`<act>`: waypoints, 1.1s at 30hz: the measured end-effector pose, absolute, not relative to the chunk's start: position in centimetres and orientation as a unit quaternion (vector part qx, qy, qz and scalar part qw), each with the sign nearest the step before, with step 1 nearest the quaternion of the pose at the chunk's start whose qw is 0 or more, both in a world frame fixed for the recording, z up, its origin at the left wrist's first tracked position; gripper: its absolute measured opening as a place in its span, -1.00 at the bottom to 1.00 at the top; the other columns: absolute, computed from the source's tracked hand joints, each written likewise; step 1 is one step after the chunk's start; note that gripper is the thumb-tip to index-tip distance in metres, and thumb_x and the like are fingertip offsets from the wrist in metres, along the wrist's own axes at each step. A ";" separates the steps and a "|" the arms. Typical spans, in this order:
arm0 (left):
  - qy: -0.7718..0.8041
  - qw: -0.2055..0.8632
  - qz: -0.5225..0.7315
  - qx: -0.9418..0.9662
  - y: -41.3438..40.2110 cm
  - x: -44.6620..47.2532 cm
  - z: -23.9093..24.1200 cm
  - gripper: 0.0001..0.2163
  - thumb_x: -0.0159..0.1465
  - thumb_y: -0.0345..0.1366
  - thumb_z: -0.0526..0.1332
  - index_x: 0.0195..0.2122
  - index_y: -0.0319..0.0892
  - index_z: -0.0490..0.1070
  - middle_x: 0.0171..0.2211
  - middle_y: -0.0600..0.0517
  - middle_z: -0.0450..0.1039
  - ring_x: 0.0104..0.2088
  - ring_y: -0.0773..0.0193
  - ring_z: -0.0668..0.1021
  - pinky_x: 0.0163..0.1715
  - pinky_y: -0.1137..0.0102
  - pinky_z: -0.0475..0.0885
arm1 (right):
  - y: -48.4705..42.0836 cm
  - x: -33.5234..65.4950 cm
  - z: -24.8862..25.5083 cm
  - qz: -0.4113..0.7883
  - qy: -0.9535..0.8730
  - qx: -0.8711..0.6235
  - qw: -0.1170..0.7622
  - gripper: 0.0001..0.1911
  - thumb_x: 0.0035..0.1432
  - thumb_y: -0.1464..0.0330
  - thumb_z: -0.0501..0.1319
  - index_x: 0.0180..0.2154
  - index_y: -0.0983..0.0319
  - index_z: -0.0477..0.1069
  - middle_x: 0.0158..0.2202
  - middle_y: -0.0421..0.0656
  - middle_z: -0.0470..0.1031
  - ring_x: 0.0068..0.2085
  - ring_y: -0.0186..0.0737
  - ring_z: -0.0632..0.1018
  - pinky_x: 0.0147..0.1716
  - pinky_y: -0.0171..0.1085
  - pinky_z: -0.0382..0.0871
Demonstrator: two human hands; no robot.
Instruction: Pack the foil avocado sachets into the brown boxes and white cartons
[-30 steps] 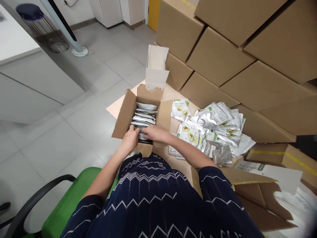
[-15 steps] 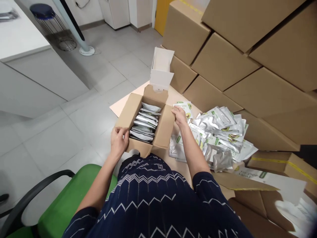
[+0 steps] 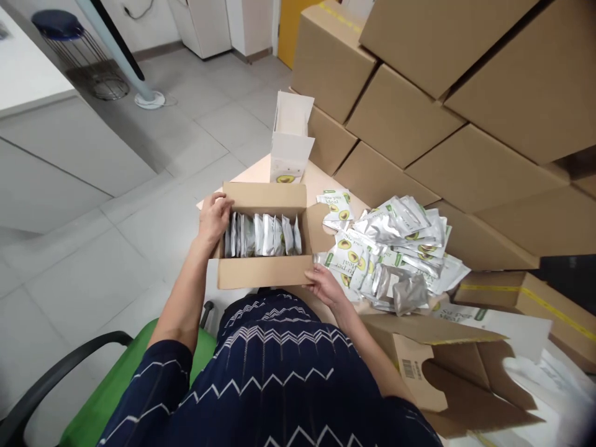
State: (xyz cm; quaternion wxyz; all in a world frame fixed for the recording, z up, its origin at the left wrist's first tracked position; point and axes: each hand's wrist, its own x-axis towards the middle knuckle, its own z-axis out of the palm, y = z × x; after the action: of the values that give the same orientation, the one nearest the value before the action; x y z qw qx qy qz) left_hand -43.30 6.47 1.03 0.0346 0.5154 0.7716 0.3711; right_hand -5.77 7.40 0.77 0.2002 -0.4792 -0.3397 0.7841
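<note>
An open cardboard box (image 3: 265,273) lies crosswise in front of my body, flaps spread. Inside it a row of silver-and-white sachets (image 3: 267,234) stands on edge. My left hand (image 3: 215,217) grips the box at its far left corner, fingers bent over the edge. At the near right corner my right hand (image 3: 323,284) pinches the front flap. Right of the box spreads a loose heap of sachets (image 3: 400,248) printed with avocados. Beyond the box stands an open white carton (image 3: 291,149) with an avocado picture on its lower front.
Large cardboard boxes (image 3: 400,112) are stacked along the right. An open carton (image 3: 465,366) with torn-edged flaps is at the lower right. A green chair (image 3: 107,391) stands at my left, and a white counter (image 3: 32,81) is at the far left.
The cardboard box has turned from lengthwise to crosswise. My left hand has moved up to its far left corner, my right hand down to its near right corner.
</note>
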 end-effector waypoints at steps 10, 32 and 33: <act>0.766 0.179 0.608 0.107 -2.3 -43.3 -2.2 -0.47 0.28 0.14 0.08 0.06 -0.20 0.34 -0.15 -0.13 0.51 -0.15 0.19 0.58 -0.05 0.19 0.49 | 11.7 -2.8 0.3 0.392 -0.741 -0.463 0.288 -0.49 0.28 0.27 0.05 0.24 0.17 0.27 0.25 0.02 0.34 0.20 -0.06 0.43 0.18 0.03 0.34; 0.623 0.433 0.445 0.475 -4.6 -42.4 3.9 -0.22 0.07 0.35 0.22 0.16 -0.11 0.43 0.12 -0.25 0.45 0.12 -0.08 0.51 0.12 0.06 0.45 | 13.1 -7.9 1.1 0.352 -0.824 -0.390 0.213 -0.71 0.23 0.17 0.23 -0.10 0.16 0.56 -0.02 -0.03 0.57 0.19 0.05 0.40 0.18 0.09 0.28; 0.638 0.416 0.472 0.444 -4.2 -42.3 3.5 -0.22 0.03 0.26 0.33 0.20 -0.10 0.38 0.13 -0.24 0.43 0.05 -0.02 0.55 0.04 0.11 0.50 | 13.0 -8.3 0.9 0.362 -0.801 -0.417 0.232 -0.67 0.20 0.15 0.25 -0.07 0.17 0.54 -0.04 -0.02 0.55 0.13 0.03 0.45 0.15 0.06 0.33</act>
State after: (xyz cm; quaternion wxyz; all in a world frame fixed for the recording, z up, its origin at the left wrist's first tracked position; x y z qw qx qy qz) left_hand -42.26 -4.21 3.48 0.4159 0.4440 0.6379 0.4721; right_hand -8.26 12.95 0.85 0.2322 -0.4165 -0.8009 0.3621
